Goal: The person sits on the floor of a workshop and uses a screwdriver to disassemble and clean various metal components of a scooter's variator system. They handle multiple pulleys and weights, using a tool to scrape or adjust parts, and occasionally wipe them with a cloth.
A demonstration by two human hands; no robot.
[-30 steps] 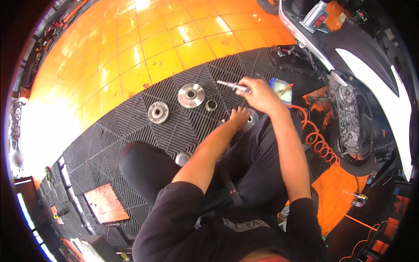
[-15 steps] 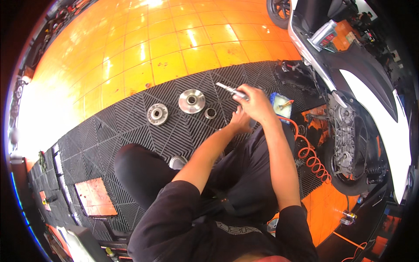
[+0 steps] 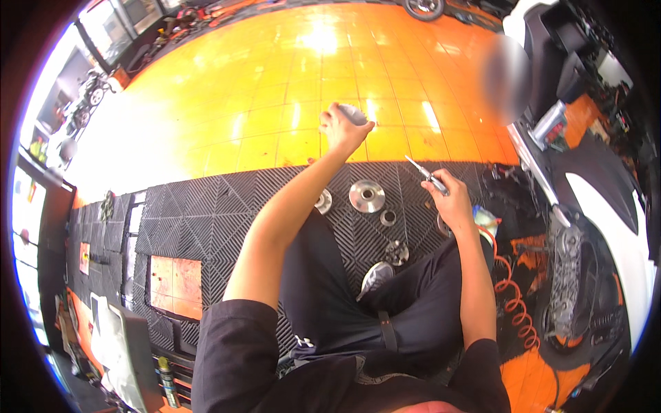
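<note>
My left hand [image 3: 339, 131] is raised over the orange floor, its fingers closed round the rim of a round grey metal part [image 3: 354, 114]. Held in my right hand [image 3: 453, 201] is a slim silver tool [image 3: 428, 176] like a screwdriver, its thin tip pointing up and left. Between my arms, a shiny metal pulley disc [image 3: 367, 196] lies flat on the black mat, with a small metal ring [image 3: 388, 218] just nearer. A smaller flanged disc [image 3: 323, 201] is partly hidden by my left forearm. Closer to my shoe sits a small dark metal part [image 3: 396, 252].
An orange coiled air hose [image 3: 508, 289] runs down beside my right forearm. At the right stands a scooter [image 3: 609, 199] with its drive case exposed and a grey bottle [image 3: 549, 126] on it. A spray can [image 3: 167, 382] stands at lower left.
My left hand has swung far forward and left, lifting the round grey part off the mat area. My right hand has moved away from it, still gripping the tool. The view has shifted left.
</note>
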